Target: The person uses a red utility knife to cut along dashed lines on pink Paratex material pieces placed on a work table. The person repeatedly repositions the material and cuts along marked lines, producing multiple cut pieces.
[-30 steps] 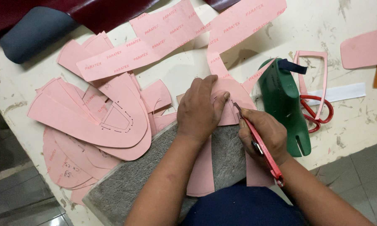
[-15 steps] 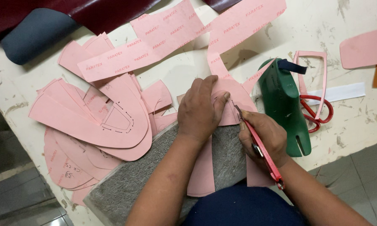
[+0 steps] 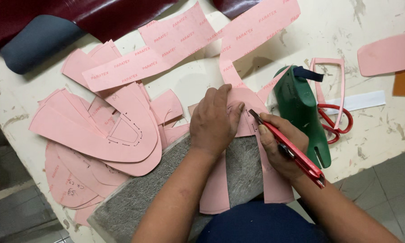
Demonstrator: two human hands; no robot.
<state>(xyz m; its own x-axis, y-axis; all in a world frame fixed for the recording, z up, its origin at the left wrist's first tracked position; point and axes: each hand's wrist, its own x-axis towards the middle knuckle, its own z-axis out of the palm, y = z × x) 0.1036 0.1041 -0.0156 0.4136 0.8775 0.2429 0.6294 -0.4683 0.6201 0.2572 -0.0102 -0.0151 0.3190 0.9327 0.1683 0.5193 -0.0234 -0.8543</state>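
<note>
My left hand (image 3: pixel 216 121) lies flat, fingers spread, pressing a pink pattern sheet (image 3: pixel 218 189) onto a grey cutting board (image 3: pixel 243 168). My right hand (image 3: pixel 281 148) grips a red utility knife (image 3: pixel 292 150), its blade tip touching the pink sheet just right of my left fingertips. The part of the sheet under my left palm is hidden.
A green shoe last (image 3: pixel 301 110) and red-handled scissors (image 3: pixel 335 119) lie right of my right hand. A pile of pink cut patterns (image 3: pixel 103 130) sits at the left, long pink strips (image 3: pixel 175 45) lie behind. Dark red leather (image 3: pixel 99 15) and a blue-grey piece (image 3: pixel 36 42) are at the back left. The table's front edge (image 3: pixel 373 157) runs near my right arm.
Both hands stay nearly in place; the knife blade has shifted only slightly on the pink sheet.
</note>
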